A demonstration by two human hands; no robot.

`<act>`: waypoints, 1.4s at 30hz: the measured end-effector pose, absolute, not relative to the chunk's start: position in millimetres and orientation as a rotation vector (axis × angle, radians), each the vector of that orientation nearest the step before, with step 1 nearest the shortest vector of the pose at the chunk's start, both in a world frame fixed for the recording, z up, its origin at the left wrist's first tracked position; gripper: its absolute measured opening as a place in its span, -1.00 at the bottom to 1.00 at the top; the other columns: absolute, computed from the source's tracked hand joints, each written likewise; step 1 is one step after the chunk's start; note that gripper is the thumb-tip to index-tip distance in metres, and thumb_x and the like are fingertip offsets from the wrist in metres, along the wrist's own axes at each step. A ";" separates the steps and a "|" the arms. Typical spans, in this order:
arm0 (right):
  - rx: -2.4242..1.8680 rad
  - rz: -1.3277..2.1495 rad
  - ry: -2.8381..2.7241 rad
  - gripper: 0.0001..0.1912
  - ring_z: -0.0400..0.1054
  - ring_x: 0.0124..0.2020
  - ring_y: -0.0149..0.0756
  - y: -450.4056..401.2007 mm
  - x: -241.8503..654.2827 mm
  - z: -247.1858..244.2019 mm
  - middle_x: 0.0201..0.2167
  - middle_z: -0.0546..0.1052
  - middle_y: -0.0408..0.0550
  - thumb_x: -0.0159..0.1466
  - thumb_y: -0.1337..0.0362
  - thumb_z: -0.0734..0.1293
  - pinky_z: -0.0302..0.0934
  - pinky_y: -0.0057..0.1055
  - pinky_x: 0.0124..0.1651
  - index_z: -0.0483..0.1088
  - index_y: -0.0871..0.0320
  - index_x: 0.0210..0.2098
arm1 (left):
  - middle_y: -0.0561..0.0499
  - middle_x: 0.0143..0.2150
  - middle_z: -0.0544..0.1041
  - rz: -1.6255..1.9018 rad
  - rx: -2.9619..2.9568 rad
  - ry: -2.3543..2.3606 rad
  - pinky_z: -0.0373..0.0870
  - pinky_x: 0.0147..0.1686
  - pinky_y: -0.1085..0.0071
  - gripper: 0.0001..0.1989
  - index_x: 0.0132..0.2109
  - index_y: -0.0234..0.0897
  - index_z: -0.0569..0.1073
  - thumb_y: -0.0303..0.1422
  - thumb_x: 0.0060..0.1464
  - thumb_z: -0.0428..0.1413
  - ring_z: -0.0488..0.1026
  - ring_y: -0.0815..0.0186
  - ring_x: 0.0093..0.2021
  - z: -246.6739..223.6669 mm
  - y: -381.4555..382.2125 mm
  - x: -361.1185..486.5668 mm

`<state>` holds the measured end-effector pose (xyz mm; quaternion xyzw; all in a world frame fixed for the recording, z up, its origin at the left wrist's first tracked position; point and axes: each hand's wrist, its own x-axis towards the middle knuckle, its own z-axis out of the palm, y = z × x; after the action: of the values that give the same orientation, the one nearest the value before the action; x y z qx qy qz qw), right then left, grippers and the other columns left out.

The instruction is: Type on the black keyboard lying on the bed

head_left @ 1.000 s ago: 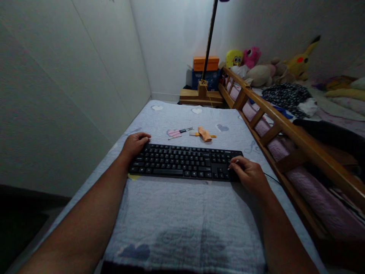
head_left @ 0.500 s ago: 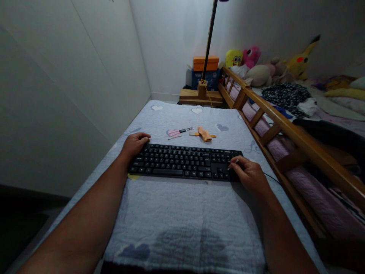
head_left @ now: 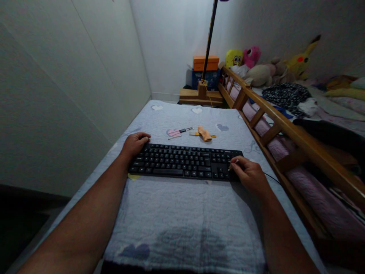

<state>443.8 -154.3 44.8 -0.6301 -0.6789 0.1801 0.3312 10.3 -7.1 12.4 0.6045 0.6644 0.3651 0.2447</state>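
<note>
A black keyboard (head_left: 176,161) lies across the light blue quilted cloth. At its upper left corner rests my left hand (head_left: 135,145), fingers closed against the keyboard's edge. Over the number pad at the right end, my right hand (head_left: 247,169) pinches a small white-tipped cotton swab (head_left: 233,164), its lower tip down among the keys. Beyond the keyboard lie another swab (head_left: 174,137), a dark-handled metal tool (head_left: 186,130), and a yellow-handled brush (head_left: 194,134) with an orange cloth (head_left: 204,134) over its middle.
A wooden bed rail (head_left: 281,123) runs along the right side, with bedding and plush toys (head_left: 258,74) behind it. At the far end stand a wooden base (head_left: 188,96) with a dark pole and an orange box (head_left: 209,63). A wall (head_left: 85,68) is at left.
The swab in my right hand has shifted very slightly over the number pad. My left hand and the keyboard have stayed in place.
</note>
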 end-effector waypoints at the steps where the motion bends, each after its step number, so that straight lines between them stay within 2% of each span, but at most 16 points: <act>1: -1.651 0.471 -1.777 -0.82 0.45 -0.44 -0.22 -154.1 444.3 44.5 -0.48 0.59 -0.10 0.26 0.18 0.28 0.23 -0.37 -0.33 0.49 0.09 -0.36 | -0.04 -0.26 0.69 0.993 1.654 1.813 0.48 0.01 0.18 -0.69 -0.28 -0.22 0.66 -0.19 -0.15 0.16 0.58 0.06 -0.17 12.5 -7.1 10.4; 19: -1.629 0.482 -1.762 -0.83 0.44 -0.47 -0.22 -154.5 441.8 46.5 -0.50 0.58 -0.11 0.25 0.19 0.28 0.24 -0.37 -0.36 0.47 0.07 -0.38 | -0.04 -0.25 0.69 0.999 1.655 1.814 0.46 0.03 0.18 -0.72 -0.30 -0.20 0.66 -0.20 -0.16 0.17 0.57 0.05 -0.14 13.8 -7.5 11.8; 42: -1.647 0.483 -1.758 -0.83 0.43 -0.46 -0.21 -154.3 442.0 46.6 -0.50 0.58 -0.09 0.25 0.18 0.27 0.24 -0.36 -0.34 0.47 0.08 -0.38 | -0.04 -0.26 0.68 0.992 1.683 1.807 0.46 0.01 0.17 -0.66 -0.26 -0.23 0.67 -0.17 -0.14 0.15 0.57 0.06 -0.17 10.6 -6.9 9.3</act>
<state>442.0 -154.3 46.6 -0.6314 -0.6741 0.1853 0.3355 9.3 -6.9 10.6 0.6141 0.6597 0.3621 0.2379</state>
